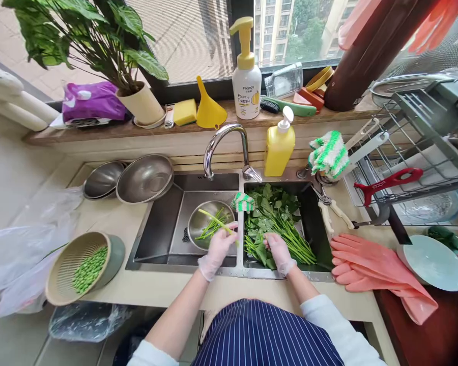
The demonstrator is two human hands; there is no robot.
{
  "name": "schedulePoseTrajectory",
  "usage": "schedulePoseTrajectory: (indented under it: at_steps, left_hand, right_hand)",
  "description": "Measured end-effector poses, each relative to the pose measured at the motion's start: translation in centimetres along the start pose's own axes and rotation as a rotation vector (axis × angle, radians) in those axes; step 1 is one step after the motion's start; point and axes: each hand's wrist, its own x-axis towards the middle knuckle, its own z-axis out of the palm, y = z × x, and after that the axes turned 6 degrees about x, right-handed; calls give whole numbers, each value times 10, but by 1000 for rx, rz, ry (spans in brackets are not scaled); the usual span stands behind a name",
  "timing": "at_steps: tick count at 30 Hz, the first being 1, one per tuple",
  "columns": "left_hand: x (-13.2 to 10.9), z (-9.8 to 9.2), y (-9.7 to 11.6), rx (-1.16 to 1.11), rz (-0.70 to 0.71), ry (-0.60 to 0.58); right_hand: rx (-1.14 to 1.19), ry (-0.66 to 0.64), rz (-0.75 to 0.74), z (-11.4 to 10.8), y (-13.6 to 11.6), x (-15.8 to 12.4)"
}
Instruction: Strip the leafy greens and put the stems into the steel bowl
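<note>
My left hand, in a clear plastic glove, is closed around green stems above the left basin. Below the stems, a steel bowl holds several cut pieces of stem. My right hand, gloved the same way, is over the right basin with its fingers pinched on leafy greens; the fingertips are partly hidden. Long-stemmed leafy greens fill much of that basin and appear wet.
The faucet arches over the left basin. A green-striped cloth lies on the divider. Scissors and pink rubber gloves lie at right. Left stand steel bowls and a colander with green beans.
</note>
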Motion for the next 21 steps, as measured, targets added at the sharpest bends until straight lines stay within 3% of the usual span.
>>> schedulePoseTrajectory:
  at_steps: [2,5,8,10,14,18,20,21]
  left_hand:
    - [15,-24,-21,259,-128,60]
    - [38,-47,-49,374,-191,83]
    - [48,-52,-61,421,-138,95]
    - [46,-46,-58,436,-54,90]
    - [30,-6,-31,489,223,6]
    - [12,70,1,726,790,-393]
    - [9,106,7,885,963,-577]
    - [10,120,7,962,985,-651]
  right_hand:
    - [-73,-44,-7,2,-2,-3]
    - [-222,-57,1,-11,-5,1]
    - [-400,34,91,-51,-2,13]
    - [-520,73,197,-81,3,22]
    - [-725,25,330,-112,18,33]
    - [-860,-2,311,-104,25,36]
    - [-898,0,281,-100,24,36]
    - [-908,4,264,-99,22,35]
